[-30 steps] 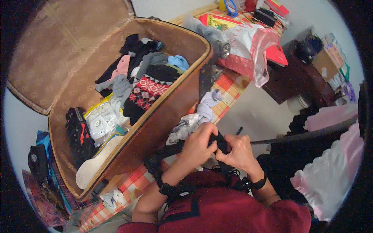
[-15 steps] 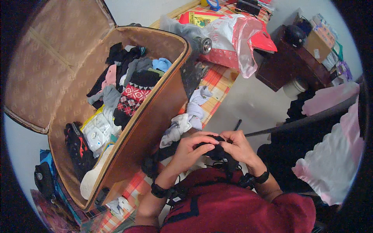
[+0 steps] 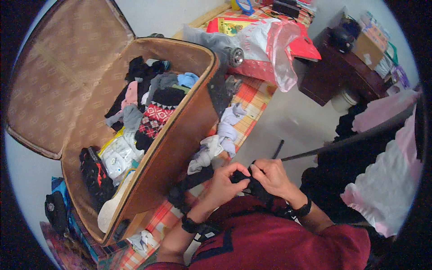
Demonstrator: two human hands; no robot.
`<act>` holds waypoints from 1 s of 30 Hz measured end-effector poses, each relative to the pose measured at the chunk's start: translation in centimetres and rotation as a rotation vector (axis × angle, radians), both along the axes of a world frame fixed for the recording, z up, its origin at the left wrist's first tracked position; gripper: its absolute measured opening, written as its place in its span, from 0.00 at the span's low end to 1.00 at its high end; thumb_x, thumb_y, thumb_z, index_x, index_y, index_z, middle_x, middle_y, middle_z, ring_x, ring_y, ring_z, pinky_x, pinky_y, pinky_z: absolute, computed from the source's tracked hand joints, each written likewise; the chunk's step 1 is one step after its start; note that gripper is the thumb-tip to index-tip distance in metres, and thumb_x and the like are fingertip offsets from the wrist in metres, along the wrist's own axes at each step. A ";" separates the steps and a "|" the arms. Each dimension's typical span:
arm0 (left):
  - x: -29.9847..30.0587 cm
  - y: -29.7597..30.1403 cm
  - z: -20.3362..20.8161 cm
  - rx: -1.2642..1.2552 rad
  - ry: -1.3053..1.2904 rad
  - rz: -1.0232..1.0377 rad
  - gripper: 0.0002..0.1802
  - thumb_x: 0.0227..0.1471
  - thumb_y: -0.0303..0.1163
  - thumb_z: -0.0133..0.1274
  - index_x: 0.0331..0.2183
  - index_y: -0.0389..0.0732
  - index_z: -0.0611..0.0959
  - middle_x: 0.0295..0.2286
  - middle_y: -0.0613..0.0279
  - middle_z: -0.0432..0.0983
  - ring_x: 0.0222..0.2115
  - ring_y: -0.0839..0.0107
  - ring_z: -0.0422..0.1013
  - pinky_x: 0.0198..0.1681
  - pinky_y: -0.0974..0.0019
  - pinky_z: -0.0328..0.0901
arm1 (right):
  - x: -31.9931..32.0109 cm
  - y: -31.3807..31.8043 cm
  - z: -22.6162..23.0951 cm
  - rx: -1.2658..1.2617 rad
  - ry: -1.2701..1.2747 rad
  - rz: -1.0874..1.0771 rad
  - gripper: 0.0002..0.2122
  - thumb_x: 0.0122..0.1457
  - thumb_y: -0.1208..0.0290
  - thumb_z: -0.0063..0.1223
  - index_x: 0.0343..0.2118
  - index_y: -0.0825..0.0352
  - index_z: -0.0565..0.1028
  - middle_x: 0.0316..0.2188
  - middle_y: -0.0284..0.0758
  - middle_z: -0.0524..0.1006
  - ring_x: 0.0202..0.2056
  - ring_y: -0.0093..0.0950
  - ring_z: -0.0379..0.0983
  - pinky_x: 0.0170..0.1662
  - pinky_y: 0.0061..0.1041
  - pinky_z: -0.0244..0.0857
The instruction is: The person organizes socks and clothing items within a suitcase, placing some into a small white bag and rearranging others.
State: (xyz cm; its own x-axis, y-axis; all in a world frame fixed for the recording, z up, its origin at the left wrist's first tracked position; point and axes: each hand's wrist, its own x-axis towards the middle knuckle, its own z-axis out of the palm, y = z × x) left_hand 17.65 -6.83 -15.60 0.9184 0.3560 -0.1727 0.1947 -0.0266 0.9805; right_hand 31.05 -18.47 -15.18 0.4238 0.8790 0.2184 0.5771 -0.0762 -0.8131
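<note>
In front of my chest a piece of black cloth that looks like a sock [image 3: 257, 189] is bunched between both hands. My left hand [image 3: 228, 182] pinches its edge with thumb and forefinger. My right hand [image 3: 271, 177] is closed on the same cloth, just beside it. To the left stands an open brown suitcase [image 3: 189, 123], its lid leaning back. Inside lie a red-and-white patterned sock [image 3: 158, 113], a pink sock [image 3: 131, 93], a light blue one [image 3: 187, 79] and other dark clothing. A white knotted sock [image 3: 204, 154] and lavender socks [image 3: 228, 128] rest outside the suitcase.
A red-and-white plastic bag [image 3: 265, 58] lies on the checked orange cloth [image 3: 254, 101]. Behind at the right is a dark brown cabinet [image 3: 321, 74] with a cardboard box [image 3: 366, 51] on top. A pink-white ruffled fabric [image 3: 378, 189] hangs at the right.
Both hands have shifted slightly and the left thumb and forefinger now form a rounder pinch. The right fingers have curled more tightly over the black cloth. The view has tilted a little.
</note>
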 end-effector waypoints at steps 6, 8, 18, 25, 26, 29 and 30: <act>1.2 -0.5 -0.9 -0.140 -0.256 0.169 0.17 0.35 0.17 0.56 0.29 0.40 0.68 0.31 0.67 0.68 0.36 0.78 0.65 0.43 0.72 0.60 | 1.0 -0.2 0.3 0.139 0.154 0.194 0.12 0.39 0.71 0.56 0.26 0.70 0.66 0.27 0.40 0.67 0.32 0.37 0.66 0.35 0.28 0.60; 1.2 -1.1 -1.7 -0.075 -0.293 0.209 0.17 0.35 0.17 0.54 0.31 0.40 0.68 0.30 0.67 0.68 0.36 0.77 0.66 0.43 0.71 0.61 | 1.3 -0.3 0.3 -0.011 0.151 0.239 0.17 0.34 0.71 0.58 0.28 0.69 0.65 0.32 0.40 0.66 0.36 0.38 0.64 0.40 0.30 0.59; 1.5 -1.0 -0.7 0.547 -0.336 0.206 0.18 0.37 0.21 0.53 0.37 0.37 0.73 0.34 0.54 0.72 0.36 0.58 0.70 0.39 0.63 0.65 | 0.2 0.1 -1.0 -0.050 0.133 0.061 0.12 0.33 0.71 0.56 0.21 0.70 0.67 0.17 0.38 0.65 0.20 0.34 0.64 0.24 0.27 0.59; 1.6 -0.9 -0.6 0.830 -0.295 0.161 0.13 0.37 0.23 0.55 0.31 0.38 0.73 0.30 0.57 0.68 0.32 0.61 0.70 0.34 0.63 0.66 | 0.3 -0.4 -0.7 -0.002 0.148 0.044 0.11 0.34 0.70 0.59 0.18 0.69 0.68 0.15 0.33 0.67 0.18 0.24 0.64 0.22 0.23 0.56; 1.8 -0.7 -0.6 0.867 -0.312 0.141 0.13 0.36 0.24 0.56 0.29 0.38 0.73 0.30 0.57 0.68 0.31 0.62 0.70 0.33 0.63 0.66 | 0.5 -0.7 -1.1 0.022 0.278 0.040 0.11 0.36 0.70 0.60 0.17 0.69 0.69 0.14 0.31 0.67 0.18 0.21 0.63 0.22 0.22 0.56; 2.5 -0.5 0.0 0.950 -0.465 0.109 0.12 0.36 0.25 0.57 0.29 0.38 0.73 0.31 0.58 0.67 0.30 0.63 0.71 0.29 0.63 0.67 | 1.8 -2.4 -2.8 -0.024 0.691 -0.013 0.11 0.44 0.67 0.57 0.21 0.70 0.72 0.18 0.25 0.70 0.22 0.15 0.62 0.26 0.16 0.56; 2.7 -0.7 -0.1 0.948 -0.461 0.119 0.12 0.36 0.25 0.57 0.29 0.38 0.73 0.31 0.58 0.67 0.30 0.63 0.71 0.29 0.63 0.67 | 2.2 -2.4 -2.8 0.018 0.877 0.001 0.11 0.46 0.66 0.55 0.22 0.71 0.73 0.20 0.26 0.71 0.24 0.15 0.63 0.28 0.16 0.56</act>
